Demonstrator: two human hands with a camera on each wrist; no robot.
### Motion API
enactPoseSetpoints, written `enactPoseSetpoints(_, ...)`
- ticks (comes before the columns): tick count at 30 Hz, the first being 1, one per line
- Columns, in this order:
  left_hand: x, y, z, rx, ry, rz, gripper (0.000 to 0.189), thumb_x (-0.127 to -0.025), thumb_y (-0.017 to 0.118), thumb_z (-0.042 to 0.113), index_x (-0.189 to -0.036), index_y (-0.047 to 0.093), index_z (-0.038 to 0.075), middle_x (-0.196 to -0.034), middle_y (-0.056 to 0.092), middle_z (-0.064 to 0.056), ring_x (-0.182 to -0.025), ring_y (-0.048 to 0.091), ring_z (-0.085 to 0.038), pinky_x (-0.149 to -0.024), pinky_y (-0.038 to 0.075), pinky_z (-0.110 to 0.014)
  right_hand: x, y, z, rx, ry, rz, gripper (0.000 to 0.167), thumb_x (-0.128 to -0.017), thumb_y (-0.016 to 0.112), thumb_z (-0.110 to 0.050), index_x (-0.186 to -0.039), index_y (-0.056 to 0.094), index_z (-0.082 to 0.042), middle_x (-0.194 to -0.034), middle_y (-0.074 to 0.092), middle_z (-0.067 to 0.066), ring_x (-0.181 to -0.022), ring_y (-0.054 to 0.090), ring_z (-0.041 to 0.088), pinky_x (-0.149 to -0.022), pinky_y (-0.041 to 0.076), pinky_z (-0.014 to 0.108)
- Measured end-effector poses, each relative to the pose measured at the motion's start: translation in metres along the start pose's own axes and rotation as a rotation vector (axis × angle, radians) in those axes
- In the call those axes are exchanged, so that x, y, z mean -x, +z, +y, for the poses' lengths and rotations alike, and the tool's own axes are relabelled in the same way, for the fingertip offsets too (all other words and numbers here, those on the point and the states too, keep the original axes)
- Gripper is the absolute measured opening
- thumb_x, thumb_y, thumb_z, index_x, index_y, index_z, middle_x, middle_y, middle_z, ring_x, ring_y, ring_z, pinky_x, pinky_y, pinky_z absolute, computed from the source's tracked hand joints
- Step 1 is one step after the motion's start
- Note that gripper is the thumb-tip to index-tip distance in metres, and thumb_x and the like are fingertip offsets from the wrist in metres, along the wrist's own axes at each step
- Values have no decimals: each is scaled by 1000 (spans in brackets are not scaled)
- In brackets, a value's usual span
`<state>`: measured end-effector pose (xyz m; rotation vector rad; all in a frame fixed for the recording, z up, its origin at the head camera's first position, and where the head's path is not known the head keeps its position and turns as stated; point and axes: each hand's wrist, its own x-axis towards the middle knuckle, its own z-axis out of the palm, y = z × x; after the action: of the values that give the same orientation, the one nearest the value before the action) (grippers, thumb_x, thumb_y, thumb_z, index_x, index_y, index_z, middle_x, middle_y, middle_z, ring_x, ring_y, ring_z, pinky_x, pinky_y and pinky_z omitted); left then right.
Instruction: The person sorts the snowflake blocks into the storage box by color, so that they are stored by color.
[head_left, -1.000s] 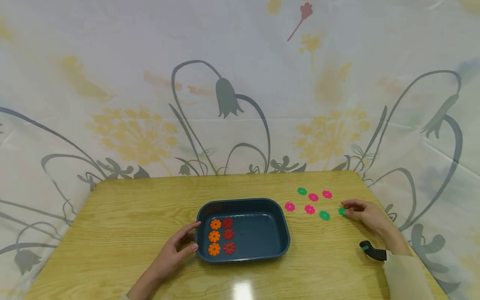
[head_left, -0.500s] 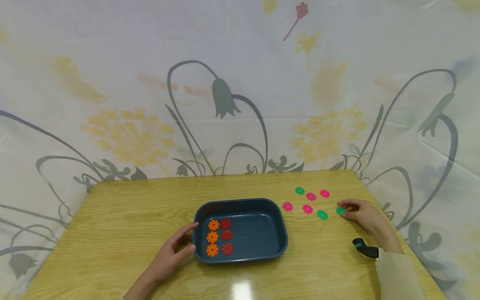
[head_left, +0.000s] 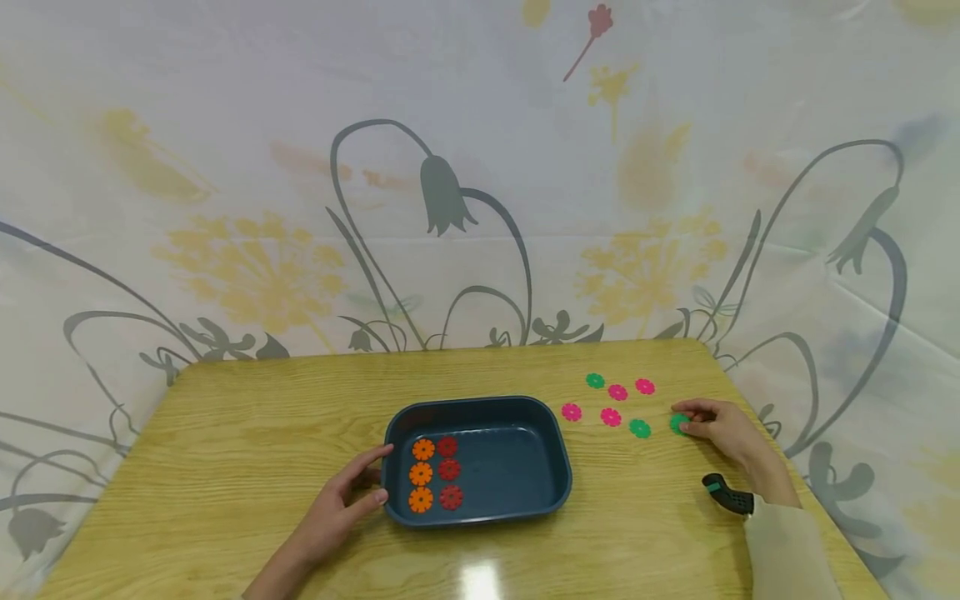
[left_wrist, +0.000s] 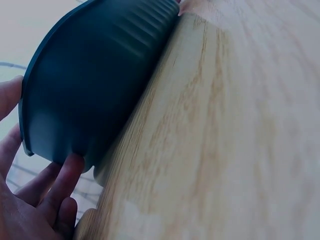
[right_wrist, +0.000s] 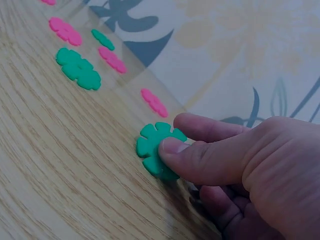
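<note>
Fingers [right_wrist: 207,129] pinching a green disc [right_wrist: 148,147]

Right hand [head_left: 723,429]: thumb [right_wrist: 205,161] on the disc's face. Disc tilted, at the right end of the loose ones; can't tell whether its edge touches the table [head_left: 262,433]. Risk, as I judge it: thin piece, slight hold, so it could slip or flip if the thumb slides. Near it, four pink discs [head_left: 606,417] and two other green discs [head_left: 634,428]. Farther out, left hand [head_left: 337,508] grips the tray [head_left: 517,467] at its left rim; orange discs [head_left: 415,475] and red discs [head_left: 454,468] inside. Versus one second ago: little change; view turned slightly, tray's discs lie alike.
</note>
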<state>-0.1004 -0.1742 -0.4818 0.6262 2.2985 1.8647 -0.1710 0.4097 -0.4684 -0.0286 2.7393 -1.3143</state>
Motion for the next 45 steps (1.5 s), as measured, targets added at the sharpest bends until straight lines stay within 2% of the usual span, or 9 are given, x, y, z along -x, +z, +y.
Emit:
enactPoseSetpoints(5,0,0,-2,4,-47,14,51,-92,59,10,-140,42,12,-128,50,-13,-105,55,-21,-84,45,-29,-1,-4,4,-13,-23,-16,39,-88,65,-16,-117,59,8,-93,59,5,-76,51,10,-67,44,23)
enactPoseSetpoints(12,0,-1,-3,7,-25,-7,51,-93,57,9,-141,40,11,-131,48,-15,-106,55,-22,-85,44,-29,-2,-12,3,48,-33,-99,37,-89,64,-21,-112,60,8,-91,60,5,-76,52,9,-68,44,24)
enactPoseSetpoints(17,0,-1,-2,14,-38,-11,51,-93,57,10,-141,41,11,-130,48,-14,-106,55,-22,-85,44,-28,-2,-14,4,67,-5,-113,34,-91,61,-24,-109,62,4,-94,62,4,-79,53,10,-70,43,24)
enactPoseSetpoints(23,-1,-1,-3,17,-37,-11,51,-93,57,9,-141,40,10,-128,50,-14,-105,55,-22,-84,45,-29,-2,-14,6,55,4,-85,36,-93,58,-31,-108,62,1,-100,62,7,-85,52,12,-73,41,24)
enactPoseSetpoints(31,0,-1,-4,5,-29,0,51,-92,58,8,-140,41,10,-128,50,-14,-104,56,-21,-83,45,-29,0,-11,7,19,13,-29,39,-93,58,-31,-110,61,4,-101,61,5,-86,49,6,-73,39,21)
enactPoseSetpoints(38,0,-1,-2,-15,-18,17,51,-91,59,8,-139,42,10,-129,49,-13,-104,56,-21,-83,45,-30,5,-7,3,-38,45,-3,43,-92,58,-36,-111,60,3,-102,59,3,-86,48,7,-73,39,21)
enactPoseSetpoints(45,-1,-1,-2,-4,6,3,51,-92,58,7,-140,41,8,-129,49,-16,-104,56,-22,-82,45,-29,8,-3,-1,-15,68,55,50,-90,57,-43,-113,60,1,-105,60,4,-90,48,6,-77,37,19)
